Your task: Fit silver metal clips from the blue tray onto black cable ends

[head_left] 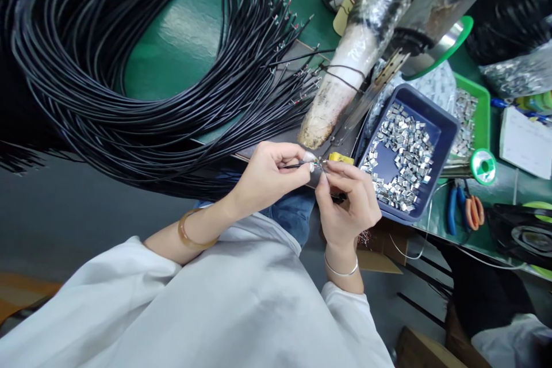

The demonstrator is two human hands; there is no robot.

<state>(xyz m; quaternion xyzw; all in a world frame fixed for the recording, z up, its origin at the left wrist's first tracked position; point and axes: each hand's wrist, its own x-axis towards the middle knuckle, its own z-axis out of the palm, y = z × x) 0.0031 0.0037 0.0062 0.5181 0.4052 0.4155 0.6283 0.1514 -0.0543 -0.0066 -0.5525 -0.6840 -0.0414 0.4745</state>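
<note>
My left hand point(273, 175) pinches a thin black cable point(294, 166) close to its end, with the fingers closed round it. My right hand point(348, 198) meets it at the cable's tip, thumb and forefinger pressed together on the fine wire ends point(319, 165). Whether a small metal part is also between those fingertips is too small to tell. Just beyond the fingers sits a yellow block point(340, 158). A large bundle of black cables point(172, 112) curves across the bench on the left, its stripped ends pointing up and right.
A blue tray point(446, 121) of small metal pieces stands right of my hands, beside a green tray point(483, 109). Wrapped ducts point(345, 80) slant down near the cable ends. Farther right lie pliers point(474, 211), a solder spool point(483, 167) and paper point(526, 141). Another person's dark clothing point(487, 282) shows lower right.
</note>
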